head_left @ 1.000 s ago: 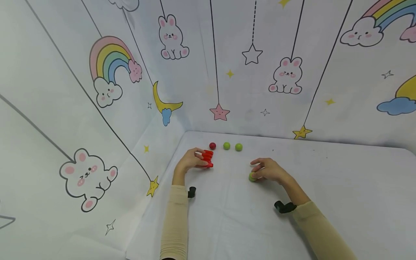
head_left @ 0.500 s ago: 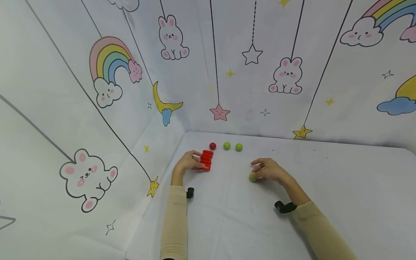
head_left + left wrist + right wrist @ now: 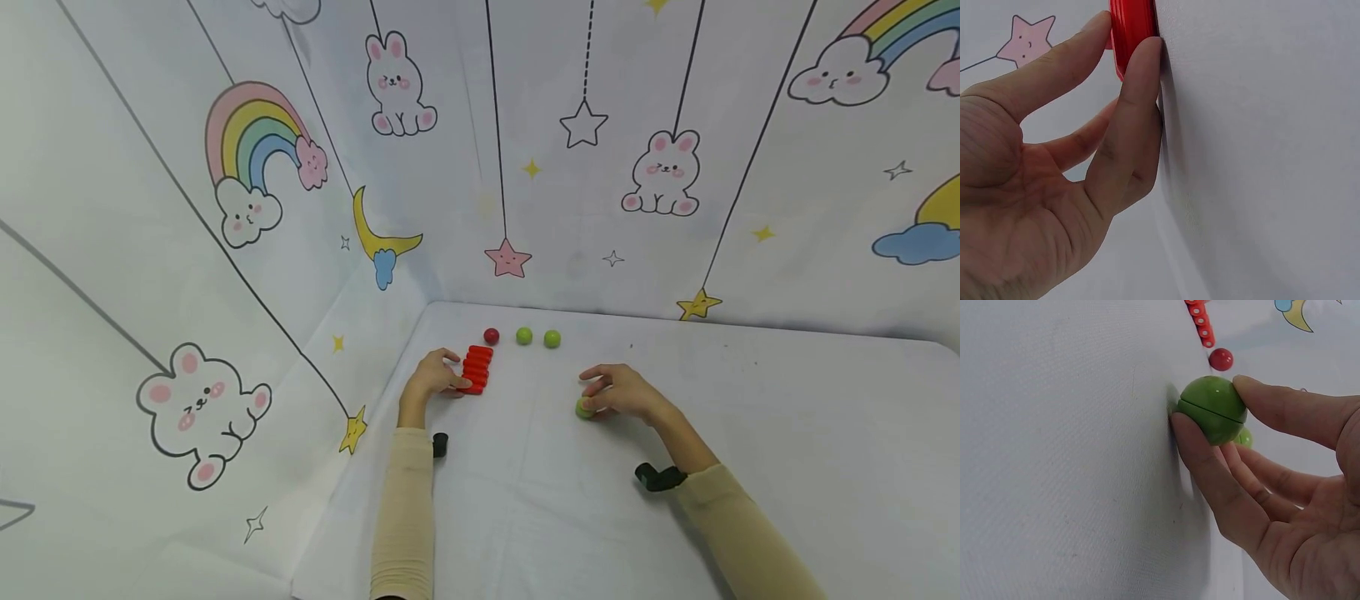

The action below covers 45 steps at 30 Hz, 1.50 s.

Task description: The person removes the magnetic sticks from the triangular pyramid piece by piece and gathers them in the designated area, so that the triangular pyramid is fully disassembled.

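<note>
In the head view, my left hand (image 3: 433, 372) is at the near end of a red ridged plastic strip (image 3: 477, 367) made of several joined tube-like segments. The left wrist view shows thumb and a finger pinching the end of this strip (image 3: 1134, 28) from both sides, low over the white surface. To the right, my right hand (image 3: 622, 392) pinches a green ball (image 3: 1213, 409) between thumb and a finger. A dark seam runs round the ball, which is at or very near the tabletop.
Behind the strip, a red ball (image 3: 491, 336) and two more green balls, one left (image 3: 524, 336) and one right (image 3: 552, 338), stand in a row on the white-covered table (image 3: 517, 483). White walls printed with cartoons (image 3: 507, 259) rise at the back and left.
My left hand has turned the red strip so it lies flatter with its ridges showing, and the fingers have drawn back to its near end. The right hand and its green ball stay put.
</note>
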Each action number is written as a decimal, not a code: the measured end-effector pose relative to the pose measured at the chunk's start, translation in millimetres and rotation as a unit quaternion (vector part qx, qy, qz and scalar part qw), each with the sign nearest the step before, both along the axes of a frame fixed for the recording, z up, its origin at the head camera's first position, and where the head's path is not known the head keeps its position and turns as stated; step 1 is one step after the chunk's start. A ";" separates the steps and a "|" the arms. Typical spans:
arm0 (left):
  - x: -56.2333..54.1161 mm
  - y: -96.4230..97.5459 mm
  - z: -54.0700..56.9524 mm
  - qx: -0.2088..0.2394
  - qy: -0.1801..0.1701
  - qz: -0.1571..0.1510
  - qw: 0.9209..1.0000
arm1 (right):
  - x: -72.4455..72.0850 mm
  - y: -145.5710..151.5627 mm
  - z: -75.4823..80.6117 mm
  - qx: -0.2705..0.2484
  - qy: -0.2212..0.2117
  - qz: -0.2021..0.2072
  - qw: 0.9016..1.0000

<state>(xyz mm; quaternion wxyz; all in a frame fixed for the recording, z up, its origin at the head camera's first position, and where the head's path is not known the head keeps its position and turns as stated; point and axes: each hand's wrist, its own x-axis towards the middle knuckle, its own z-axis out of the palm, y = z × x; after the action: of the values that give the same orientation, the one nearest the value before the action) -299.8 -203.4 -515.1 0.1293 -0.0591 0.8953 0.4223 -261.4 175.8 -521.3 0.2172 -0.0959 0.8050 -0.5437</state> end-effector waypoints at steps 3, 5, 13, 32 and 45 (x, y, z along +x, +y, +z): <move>0.3 1.2 1.0 -0.008 -0.004 0.002 1.000 | 0.1 0.9 0.0 0.000 -0.002 0.000 1.000; 0.4 1.7 1.4 -0.006 -0.007 0.004 1.000 | -0.2 1.5 -0.8 -0.003 -0.005 -0.001 1.000; -1.9 3.4 4.8 0.003 0.018 0.006 1.000 | 0.8 1.5 2.1 -0.008 -0.011 -0.002 1.000; -0.9 25.4 22.0 -0.033 0.081 -0.062 0.994 | -1.8 -4.2 1.5 0.012 0.007 -0.020 1.000; 0.8 46.0 20.3 -0.038 0.100 -0.106 0.989 | -15.0 -9.6 5.7 0.140 0.196 -0.074 0.968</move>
<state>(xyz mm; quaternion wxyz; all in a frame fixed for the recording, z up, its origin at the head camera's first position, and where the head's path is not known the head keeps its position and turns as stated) -299.0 -157.3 -494.8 0.0807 0.0735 0.9203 0.3756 -276.3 166.1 -515.6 0.0259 -0.1097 0.9046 -0.4110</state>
